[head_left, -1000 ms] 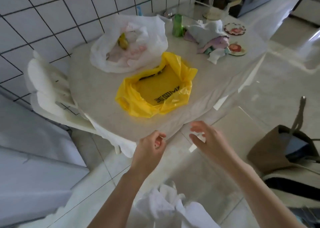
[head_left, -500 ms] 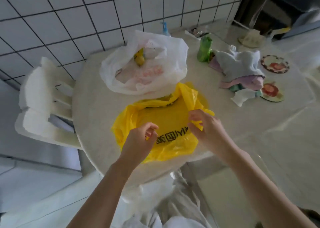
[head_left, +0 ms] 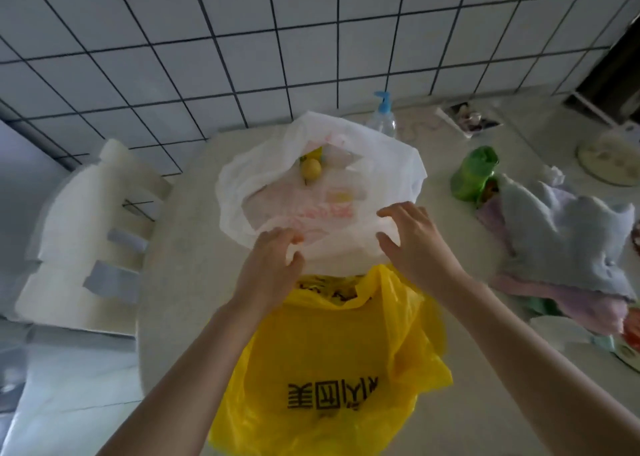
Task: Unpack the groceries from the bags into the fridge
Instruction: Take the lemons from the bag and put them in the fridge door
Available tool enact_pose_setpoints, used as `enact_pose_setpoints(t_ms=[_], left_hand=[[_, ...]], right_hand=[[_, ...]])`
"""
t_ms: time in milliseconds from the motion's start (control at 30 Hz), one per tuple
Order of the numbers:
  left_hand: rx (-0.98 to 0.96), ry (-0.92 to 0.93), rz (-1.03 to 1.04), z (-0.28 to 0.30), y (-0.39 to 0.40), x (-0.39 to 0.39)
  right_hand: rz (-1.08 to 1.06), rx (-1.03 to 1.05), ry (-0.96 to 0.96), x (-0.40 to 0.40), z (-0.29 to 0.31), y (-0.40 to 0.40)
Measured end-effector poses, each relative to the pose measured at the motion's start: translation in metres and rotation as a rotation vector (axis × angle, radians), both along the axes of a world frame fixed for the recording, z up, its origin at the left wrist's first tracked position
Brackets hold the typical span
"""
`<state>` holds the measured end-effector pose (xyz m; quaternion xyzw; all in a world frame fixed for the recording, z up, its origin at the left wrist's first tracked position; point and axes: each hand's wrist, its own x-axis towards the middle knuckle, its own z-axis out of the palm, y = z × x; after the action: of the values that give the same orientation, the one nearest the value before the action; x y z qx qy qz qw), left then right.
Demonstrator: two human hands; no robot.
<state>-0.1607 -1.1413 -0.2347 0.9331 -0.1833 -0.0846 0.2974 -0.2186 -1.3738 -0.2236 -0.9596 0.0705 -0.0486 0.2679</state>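
Both hands reach over the yellow bag (head_left: 332,362) to the near rim of the white bag (head_left: 322,192) on the table (head_left: 180,247), left hand (head_left: 273,261) fingers curled pinching the plastic, right hand (head_left: 412,237) fingers spread apart, likely to open its mouth and reach the yellow fruit (head_left: 310,168) inside.

The yellow plastic bag (head_left: 332,369) carries a line of bold black Chinese characters across its near face, seen upside down from the head camera — the two at the left of the line read 美团 when turned upright, while the characters further right are creased and cannot be made out. More black print shows along the same bag's far rim, folded and unreadable. The white plastic bag (head_left: 322,192), just beyond the yellow one, bears faint red lettering on its near side — too blurred to read.
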Motion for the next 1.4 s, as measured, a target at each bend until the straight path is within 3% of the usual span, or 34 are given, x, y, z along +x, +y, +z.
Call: enact_pose_setpoints(t_ms=[233, 500, 700, 1000, 1233, 1400], left_hand=[[0.154, -0.248, -0.048, -0.005, -0.029, 0.089], [0.305, -0.443, -0.249, -0.043, -0.066, 0.179], [0.52, -0.3, -0.368, -0.082, -0.086, 0.223], [0.685, -0.126, -0.304, -0.124, -0.095, 0.269], [0.761, -0.276, -0.32, -0.13, -0.105, 0.283], [0.762, -0.25, -0.398, -0.128, -0.104, 0.277]], right_hand=[[0.107, -0.15, -0.099, 0.112, 0.0, -0.036], [0.367, -0.4, 0.016, 0.197, -0.044, -0.058], [0.45, -0.461, 0.169, 0.208, -0.094, -0.069], [0.487, -0.431, 0.332, 0.212, -0.143, -0.06], [0.49, -0.367, 0.389, 0.212, -0.149, -0.053], [0.468, -0.304, 0.406, 0.208, -0.151, -0.055]])
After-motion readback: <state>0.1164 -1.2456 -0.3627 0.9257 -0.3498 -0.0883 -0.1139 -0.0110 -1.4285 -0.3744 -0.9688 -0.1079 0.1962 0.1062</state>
